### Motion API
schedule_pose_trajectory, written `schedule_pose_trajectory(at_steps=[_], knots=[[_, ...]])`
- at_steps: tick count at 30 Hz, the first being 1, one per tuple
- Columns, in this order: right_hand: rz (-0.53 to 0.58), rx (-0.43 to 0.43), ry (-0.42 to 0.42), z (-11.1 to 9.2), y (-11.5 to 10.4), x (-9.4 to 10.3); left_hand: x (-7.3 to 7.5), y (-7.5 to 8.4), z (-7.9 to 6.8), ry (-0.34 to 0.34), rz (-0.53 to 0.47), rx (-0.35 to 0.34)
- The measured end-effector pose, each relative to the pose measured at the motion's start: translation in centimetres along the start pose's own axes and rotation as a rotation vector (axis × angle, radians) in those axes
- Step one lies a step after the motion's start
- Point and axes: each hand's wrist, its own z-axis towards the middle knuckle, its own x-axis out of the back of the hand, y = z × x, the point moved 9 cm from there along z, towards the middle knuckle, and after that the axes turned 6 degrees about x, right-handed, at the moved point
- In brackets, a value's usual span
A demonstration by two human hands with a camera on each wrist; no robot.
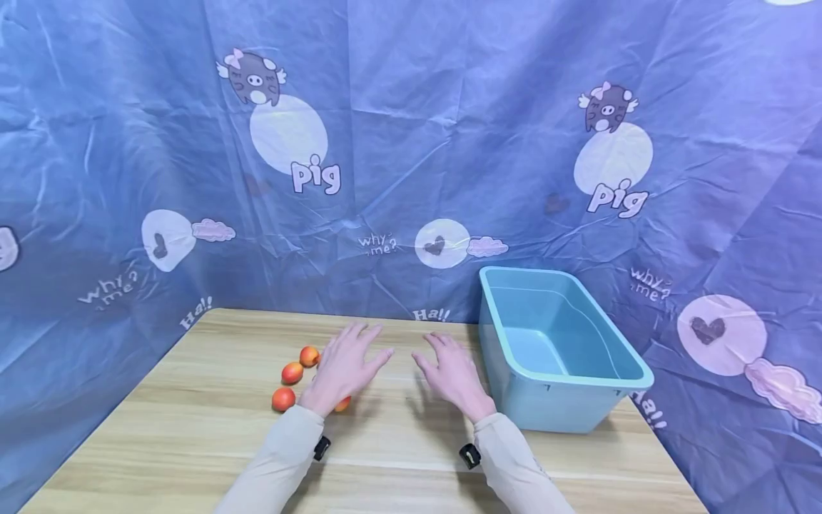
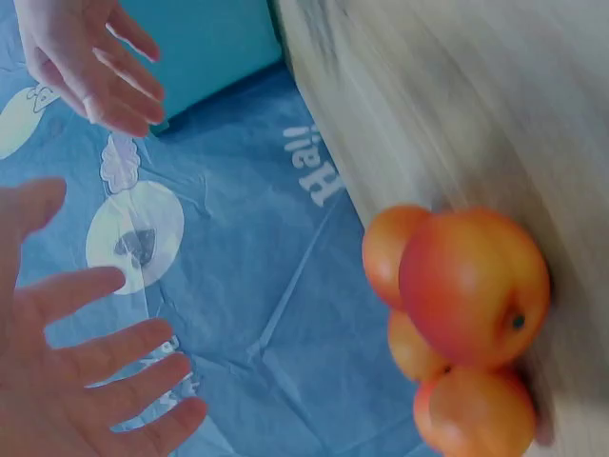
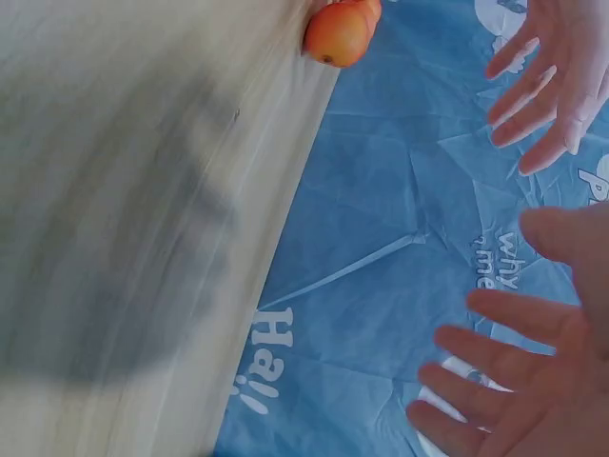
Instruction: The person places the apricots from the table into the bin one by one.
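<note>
My left hand (image 1: 343, 368) hovers over the table with fingers spread, holding nothing. Beneath and beside it lie several smooth orange-red fruits that look like peaches (image 1: 283, 399); one is partly hidden by the wrist. In the left wrist view a peach (image 2: 474, 286) with a small dark stem spot overlaps others behind it. Opposite, my right hand (image 1: 451, 371) also hangs above the wood, fingers loosely extended and nothing in them. It is close to the left side of a light blue plastic bin (image 1: 546, 403). The right wrist view shows that palm (image 3: 533, 371) bare.
A pale wood-grain table (image 1: 398, 464) carries everything. The tall, open-topped bin occupies its right side, with no contents showing inside. Behind the table's back edge hangs a blue cloth (image 1: 411, 157) printed with cartoon pigs, which also runs along both sides.
</note>
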Motion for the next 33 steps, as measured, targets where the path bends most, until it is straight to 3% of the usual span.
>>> schedule_pose_trajectory(at_steps=[7, 12, 19, 23, 26, 29, 33], knots=[[0.194, -0.048, 0.174, -0.5, 0.3, 2.3, 0.8, -0.8, 0.2, 0.088, -0.225, 0.097], [0.187, 0.064, 0.360, -1.4, -0.7, 4.9, 1.0, -1.5, 0.2, 0.094, -0.384, 0.109], [0.229, 0.240, 0.594, -2.8, -2.0, 8.5, 0.8, -2.7, -0.1, 0.030, -0.681, 0.143], [0.282, 0.237, 0.664, -3.8, -1.3, 10.3, 0.4, -2.9, -0.1, -0.007, -0.752, 0.121], [0.316, 0.231, 0.693, -4.5, -0.9, 11.6, -0.1, -3.4, -0.2, -0.069, -0.784, 0.144], [0.317, 0.252, 0.749, -5.3, -0.5, 13.0, -0.4, -3.9, -0.4, -0.117, -0.810, 0.169], [0.276, 0.267, 0.838, -6.4, 0.6, 14.8, -0.4, -4.9, -0.6, -0.124, -0.824, 0.188]])
